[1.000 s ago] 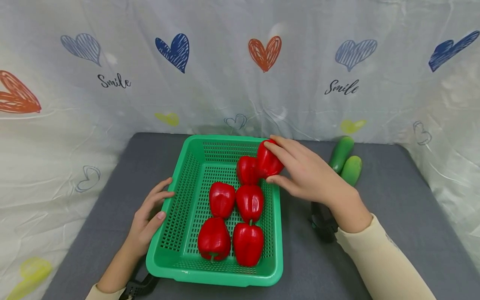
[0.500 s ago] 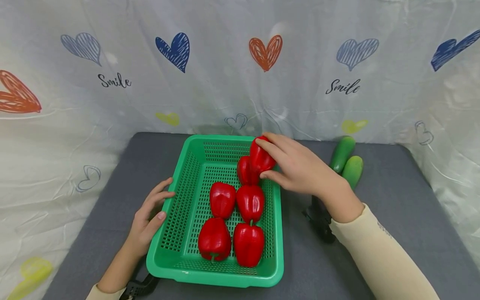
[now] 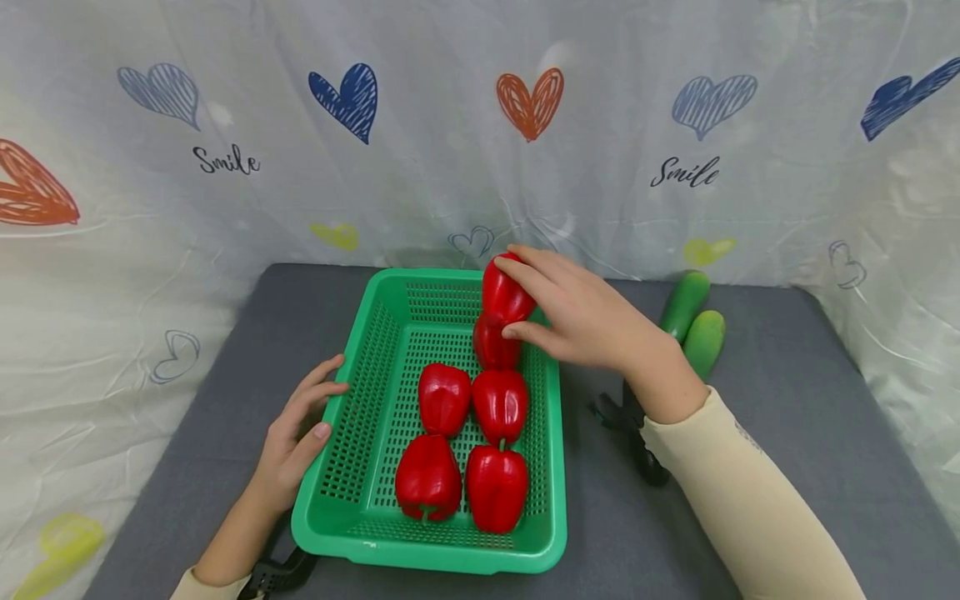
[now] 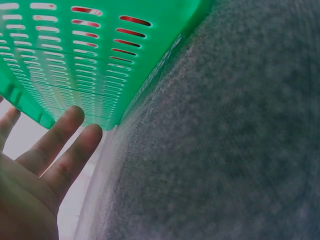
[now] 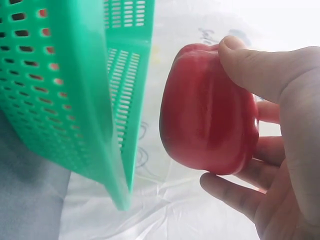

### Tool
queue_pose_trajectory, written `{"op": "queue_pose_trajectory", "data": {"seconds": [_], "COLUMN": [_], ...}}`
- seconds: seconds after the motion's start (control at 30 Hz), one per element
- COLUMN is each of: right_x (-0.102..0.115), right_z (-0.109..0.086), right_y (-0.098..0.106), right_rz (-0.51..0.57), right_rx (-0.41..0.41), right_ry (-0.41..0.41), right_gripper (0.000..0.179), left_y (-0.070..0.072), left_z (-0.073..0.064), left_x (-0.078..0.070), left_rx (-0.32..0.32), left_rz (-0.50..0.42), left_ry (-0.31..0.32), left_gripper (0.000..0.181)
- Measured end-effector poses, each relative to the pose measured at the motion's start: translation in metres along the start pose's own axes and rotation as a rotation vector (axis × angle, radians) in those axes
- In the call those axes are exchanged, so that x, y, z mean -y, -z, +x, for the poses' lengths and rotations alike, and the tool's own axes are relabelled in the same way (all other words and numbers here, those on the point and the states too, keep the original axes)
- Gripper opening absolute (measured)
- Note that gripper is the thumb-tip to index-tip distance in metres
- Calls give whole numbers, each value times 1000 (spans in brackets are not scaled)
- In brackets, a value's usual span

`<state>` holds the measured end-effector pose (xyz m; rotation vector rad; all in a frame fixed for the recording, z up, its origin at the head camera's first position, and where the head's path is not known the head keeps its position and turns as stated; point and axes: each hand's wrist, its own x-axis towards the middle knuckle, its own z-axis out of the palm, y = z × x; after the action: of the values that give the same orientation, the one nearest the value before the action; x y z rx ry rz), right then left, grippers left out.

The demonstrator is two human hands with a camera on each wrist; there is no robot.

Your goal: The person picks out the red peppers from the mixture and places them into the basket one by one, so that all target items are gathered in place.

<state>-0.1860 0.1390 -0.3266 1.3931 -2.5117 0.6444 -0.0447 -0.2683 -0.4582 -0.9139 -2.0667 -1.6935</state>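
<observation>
My right hand (image 3: 577,312) grips a glossy red bell pepper (image 3: 504,292) above the far right part of a green perforated basket (image 3: 562,467). In the right wrist view the thumb lies along one side of that bell pepper (image 5: 207,112), with the fingers round the other. Several more red bell peppers (image 3: 445,400) lie in the basket, and the held one partly hides the farthest of them. At the basket's left side, my left hand (image 3: 292,437) touches the rim with relaxed, spread fingers. The left wrist view shows those fingers (image 4: 65,160) beside the slotted wall (image 4: 80,65).
Two green cucumbers (image 3: 686,304) lie on the grey tablecloth (image 3: 780,400) at the back right, partly behind my right forearm. A whitish curtain (image 3: 435,100) printed with hearts hangs behind the table. Dark straps (image 3: 637,442) show at both wrists.
My right hand has carried the bell pepper left and farther back, from the basket's right rim to over its far part. The left hand and the basket have stayed put.
</observation>
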Motion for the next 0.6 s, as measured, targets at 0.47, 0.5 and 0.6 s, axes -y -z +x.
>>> {"op": "queue_pose_trajectory", "data": {"seconds": [0.47, 0.5, 0.6], "right_x": [7, 8, 10], "right_z": [30, 33, 38], "right_y": [-5, -6, -9], "right_rz": [19, 25, 37], "right_rx": [32, 35, 44], "right_ry": [-4, -6, -16], "right_gripper": [80, 80, 79], "left_y": [0, 0, 0], "left_z": [1, 1, 0], "left_x": [-1, 0, 0], "left_rx": [-2, -2, 1], "left_rz": [8, 8, 6], "left_ry": [2, 2, 2], "left_gripper": [39, 39, 39]}}
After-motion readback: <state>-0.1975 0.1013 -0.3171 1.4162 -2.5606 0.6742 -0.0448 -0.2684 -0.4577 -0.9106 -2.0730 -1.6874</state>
